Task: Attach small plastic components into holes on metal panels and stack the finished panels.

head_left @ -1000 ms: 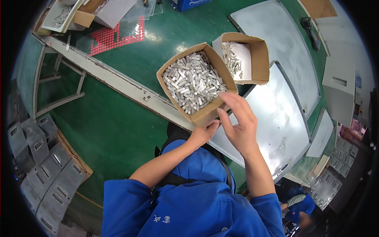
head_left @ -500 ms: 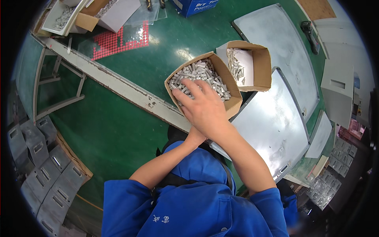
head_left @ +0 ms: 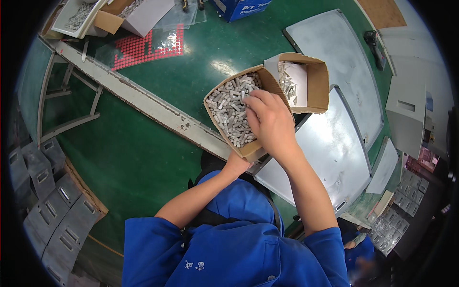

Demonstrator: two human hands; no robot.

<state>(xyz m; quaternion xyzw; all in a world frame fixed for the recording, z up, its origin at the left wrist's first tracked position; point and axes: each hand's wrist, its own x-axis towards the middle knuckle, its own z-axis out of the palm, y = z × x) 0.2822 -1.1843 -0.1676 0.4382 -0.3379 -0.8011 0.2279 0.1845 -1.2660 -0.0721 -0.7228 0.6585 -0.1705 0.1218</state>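
Small pale-grey cylindrical pieces [head_left: 232, 107] fill an open cardboard box [head_left: 273, 82] that juts over the table's near edge. Above its right side, my right hand [head_left: 275, 124] has its fingers bent and thumb drawn in, fingertips among the pieces. Whatever lies between those fingertips is too small to make out. My left hand [head_left: 236, 165] grips the box from below at its near corner, its fingers hidden under the cardboard. Touching the first box, a second cardboard box [head_left: 318, 88] holds a few slim light pieces [head_left: 288, 86] along its left side.
Curved grey metal panels [head_left: 330, 143] lie right of the boxes on the green table [head_left: 201, 52]. A plastic sheet with red dots [head_left: 148, 50], a white bin [head_left: 60, 21] and a blue carton [head_left: 239, 9] sit farther back. Grey metal cases [head_left: 57, 215] are stacked at lower left.
My right hand has shifted right across the box, its fingers now curled in rather than spread over the pieces. More of the pieces and the box's near corner show now. My left hand stays there.
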